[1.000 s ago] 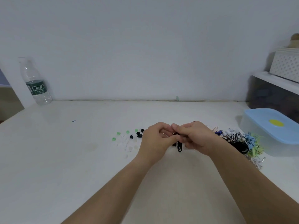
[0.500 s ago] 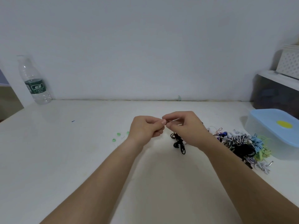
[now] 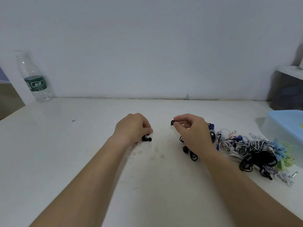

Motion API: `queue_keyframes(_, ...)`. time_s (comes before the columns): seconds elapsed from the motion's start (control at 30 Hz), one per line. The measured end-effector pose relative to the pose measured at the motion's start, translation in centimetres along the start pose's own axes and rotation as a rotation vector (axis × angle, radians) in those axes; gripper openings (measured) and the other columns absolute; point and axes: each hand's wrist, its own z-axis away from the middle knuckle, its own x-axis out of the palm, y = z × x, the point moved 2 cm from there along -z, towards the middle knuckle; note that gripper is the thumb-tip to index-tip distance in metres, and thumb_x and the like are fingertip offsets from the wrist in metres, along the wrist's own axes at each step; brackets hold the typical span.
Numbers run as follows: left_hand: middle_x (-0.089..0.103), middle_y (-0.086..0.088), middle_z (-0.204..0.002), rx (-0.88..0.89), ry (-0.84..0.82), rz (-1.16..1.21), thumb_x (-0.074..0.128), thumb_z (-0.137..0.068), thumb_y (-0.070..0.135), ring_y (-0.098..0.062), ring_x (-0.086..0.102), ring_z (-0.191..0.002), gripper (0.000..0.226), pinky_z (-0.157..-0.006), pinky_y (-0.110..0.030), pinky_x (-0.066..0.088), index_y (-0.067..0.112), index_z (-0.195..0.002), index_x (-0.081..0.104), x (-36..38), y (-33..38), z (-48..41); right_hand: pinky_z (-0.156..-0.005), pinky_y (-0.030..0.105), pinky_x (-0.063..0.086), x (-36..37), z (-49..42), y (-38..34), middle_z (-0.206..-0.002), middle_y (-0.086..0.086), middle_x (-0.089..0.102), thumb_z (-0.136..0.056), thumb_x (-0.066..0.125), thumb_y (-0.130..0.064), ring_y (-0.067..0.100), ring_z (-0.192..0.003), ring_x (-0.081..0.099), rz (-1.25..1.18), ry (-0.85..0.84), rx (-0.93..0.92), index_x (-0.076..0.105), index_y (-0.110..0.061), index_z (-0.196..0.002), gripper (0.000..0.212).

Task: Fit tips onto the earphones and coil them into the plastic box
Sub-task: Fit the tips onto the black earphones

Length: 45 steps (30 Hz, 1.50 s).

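Standing upright at the far left of the white table (image 3: pixel 82 161), a water bottle (image 3: pixel 35 79) with a green label sits close to the wall. Toward the middle, a person's left hand (image 3: pixel 132 128) is lowered, fingers curled down onto a cluster of black tips (image 3: pixel 146 139) on the table; whether it has hold of one cannot be told. Clear tips (image 3: pixel 155 149) lie scattered just beside them, nearer the camera. The right hand (image 3: pixel 195 136) pinches a black earbud (image 3: pixel 172 122) between thumb and forefinger above the table, while a black cable (image 3: pixel 193 156) loops on the table under the hand. Right of it lies a tangled pile of earphones (image 3: pixel 255 149) in several colours. At the right edge sits the plastic box (image 3: pixel 278 133), its blue lid (image 3: pixel 287 118) on.
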Motion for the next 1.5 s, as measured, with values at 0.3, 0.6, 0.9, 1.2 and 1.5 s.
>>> queue_keyframes(0.3,0.071,0.009,-0.067,0.007,0.046,0.001,0.068,-0.084,0.028,-0.007,0.062,-0.053,0.013,-0.061,-0.03,0.054,0.027,-0.07,0.068,0.2,0.1,0.2,-0.064,0.016,0.047,0.1,0.4,0.1,-0.082,-0.016,0.073,-0.089,0.07,-0.017,-0.001,-0.065,0.059,-0.007,-0.004,-0.001,0.071,-0.032,-0.086,0.016)
queue_keyframes(0.6,0.076,-0.014,-0.085,0.03,0.124,0.97,0.072,-0.088,0.009,-0.018,0.074,-0.078,0.006,-0.077,-0.028,0.06,0.005,-0.093,0.071,1.0,2.9,2.8,-0.069,0.019,0.052,-0.5,0.7,-0.1,-0.083,-0.013,0.075,-0.085,0.074,-0.016,0.004,-0.079,0.068,-0.138,0.06,0.047,0.075,-0.027,-0.086,0.012)
queue_keyframes(0.9,0.077,-0.005,-0.1,-0.083,-0.024,1.337,0.07,-0.086,-0.004,-0.006,0.07,-0.087,0.018,-0.081,-0.019,0.053,0.007,-0.098,0.076,3.2,3.6,2.9,-0.061,0.019,0.055,-0.9,2.3,-1.3,-0.074,-0.003,0.075,-0.081,0.075,-0.009,0.014,-0.075,0.072,-0.316,0.107,0.145,0.075,-0.018,-0.081,0.01)
queue_keyframes(1.2,0.077,-0.012,-0.099,-0.142,-0.051,1.46,0.069,-0.084,-0.008,-0.02,0.074,-0.093,0.02,-0.081,-0.021,0.058,-0.003,-0.103,0.072,3.0,3.4,2.8,-0.061,0.017,0.053,-1.0,2.4,-1.5,-0.077,0.0,0.075,-0.082,0.076,-0.009,0.016,-0.079,0.072,-0.351,0.088,0.157,0.075,-0.015,-0.083,0.006)
queue_keyframes(1.5,0.077,-0.013,-0.093,-0.129,-0.148,1.471,0.063,-0.089,-0.009,-0.019,0.076,-0.088,0.018,-0.071,-0.019,0.059,0.001,-0.102,0.068,3.1,4.0,3.2,-0.064,0.025,0.056,-1.0,2.5,-1.7,-0.076,0.005,0.076,-0.083,0.074,-0.007,0.024,-0.079,0.072,-0.356,0.061,0.129,0.074,-0.012,-0.085,0.005)
